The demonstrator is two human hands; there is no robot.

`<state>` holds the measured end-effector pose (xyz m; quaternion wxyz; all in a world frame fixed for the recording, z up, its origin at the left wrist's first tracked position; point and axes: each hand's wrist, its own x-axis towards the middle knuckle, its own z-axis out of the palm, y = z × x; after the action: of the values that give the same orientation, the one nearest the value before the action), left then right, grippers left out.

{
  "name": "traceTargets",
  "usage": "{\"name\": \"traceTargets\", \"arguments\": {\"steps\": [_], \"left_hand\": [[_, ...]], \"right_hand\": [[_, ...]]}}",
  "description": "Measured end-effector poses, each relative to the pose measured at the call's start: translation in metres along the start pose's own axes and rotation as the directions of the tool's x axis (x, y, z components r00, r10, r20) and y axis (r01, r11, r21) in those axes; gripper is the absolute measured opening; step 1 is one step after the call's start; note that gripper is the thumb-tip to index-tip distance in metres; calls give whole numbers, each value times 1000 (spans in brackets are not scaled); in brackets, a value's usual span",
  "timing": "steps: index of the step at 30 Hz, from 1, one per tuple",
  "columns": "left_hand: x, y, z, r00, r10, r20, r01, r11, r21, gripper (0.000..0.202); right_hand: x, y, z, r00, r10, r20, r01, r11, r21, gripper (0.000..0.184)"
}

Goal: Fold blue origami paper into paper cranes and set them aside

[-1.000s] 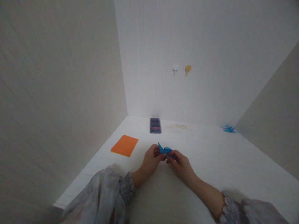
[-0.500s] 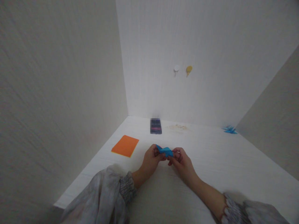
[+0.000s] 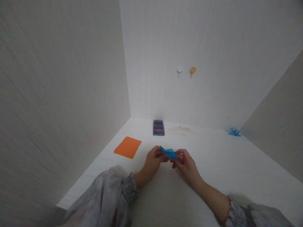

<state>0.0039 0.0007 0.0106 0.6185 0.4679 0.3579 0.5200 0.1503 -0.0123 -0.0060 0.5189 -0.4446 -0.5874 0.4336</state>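
Note:
A small folded piece of blue origami paper [image 3: 169,153] is held between my two hands near the middle of the table. My left hand [image 3: 154,160] pinches its left end, where a pointed tip sticks up past the fingers. At the right end, my right hand [image 3: 184,161] grips the paper between thumb and fingers. Parts of the folds are hidden behind the fingertips. To the left of my left hand lies a stack of square orange paper [image 3: 127,147] with a thin yellow edge.
Several folded blue paper pieces [image 3: 234,131] lie in the far right corner of the white table [image 3: 213,170]. A dark, blurred-out object [image 3: 158,127] sits by the back wall, beside a brownish stain [image 3: 181,129]. A white hook [image 3: 180,70] and a yellow hook [image 3: 193,70] are on that wall.
The blue paper has shifted slightly to the right in my fingers and appears a little turned. Both hands keep their grip. The whole view has moved very slightly.

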Motion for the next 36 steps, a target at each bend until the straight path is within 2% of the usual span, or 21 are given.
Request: {"name": "traceTargets", "arguments": {"steps": [7, 20, 25, 32, 36], "left_hand": [[2, -1, -4, 999, -28, -43, 33, 990, 136, 24], [1, 1, -2, 995, -66, -75, 72, 995, 73, 25], [2, 2, -2, 994, -44, -95, 52, 995, 83, 22], [4, 6, -2, 981, -8, -191, 37, 989, 145, 20], [3, 7, -1, 980, 13, -200, 20, 987, 160, 20]], "right_hand": [[1, -3, 1, 998, 36, 47, -41, 993, 113, 31], [2, -8, 3, 996, 64, 66, -75, 980, 185, 32], [2, -8, 2, 995, 69, 69, -79, 984, 159, 32], [2, 2, 0, 996, 62, 65, -67, 995, 77, 30], [3, 5, -1, 995, 59, 75, -64, 996, 64, 30]]}}
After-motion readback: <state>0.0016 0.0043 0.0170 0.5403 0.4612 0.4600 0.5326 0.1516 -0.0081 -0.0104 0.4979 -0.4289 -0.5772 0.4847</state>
